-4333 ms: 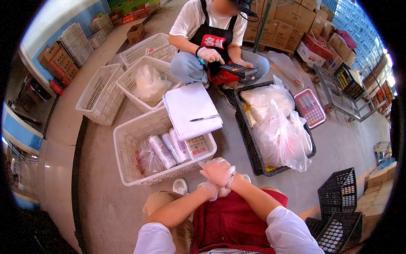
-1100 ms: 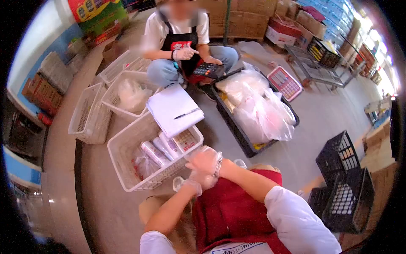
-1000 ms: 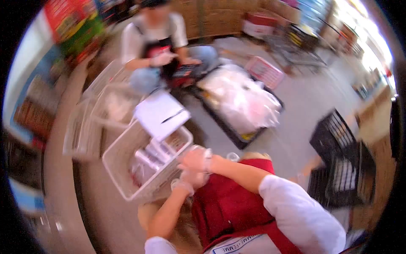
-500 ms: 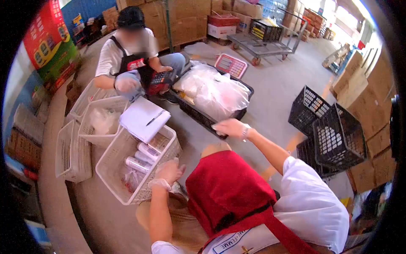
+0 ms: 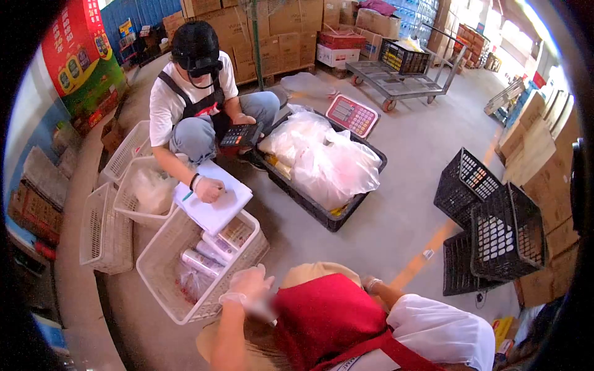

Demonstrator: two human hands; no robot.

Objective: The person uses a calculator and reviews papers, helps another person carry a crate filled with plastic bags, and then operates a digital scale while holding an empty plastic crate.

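Note:
My left hand (image 5: 250,288), in a clear plastic glove, is held with its fingers stretched out beside the near rim of a white plastic basket (image 5: 162,295). Nothing shows in it. Inside that basket lie several pale wrapped cylinders (image 5: 202,263) and a clear bag. My right hand is mostly hidden beside my knee, behind the red apron (image 5: 337,309); only its wrist (image 5: 372,283) shows. Ahead of me a black crate (image 5: 322,217) holds filled translucent plastic bags (image 5: 334,164). White papers (image 5: 216,216) rest across the far edge of the white basket.
A co-worker (image 5: 192,93) crouches opposite, one hand (image 5: 210,190) on the papers, the other holding a dark calculator-like device (image 5: 240,136). A scale with a red keypad (image 5: 352,115) stands behind the black crate. Black crates (image 5: 507,235) are piled at right; a flat cart (image 5: 396,80) stands farther back.
My right hand has drawn back from the black crate's near edge to beside my knee. The co-worker's raised hand has come down onto the papers, where a pen lay before.

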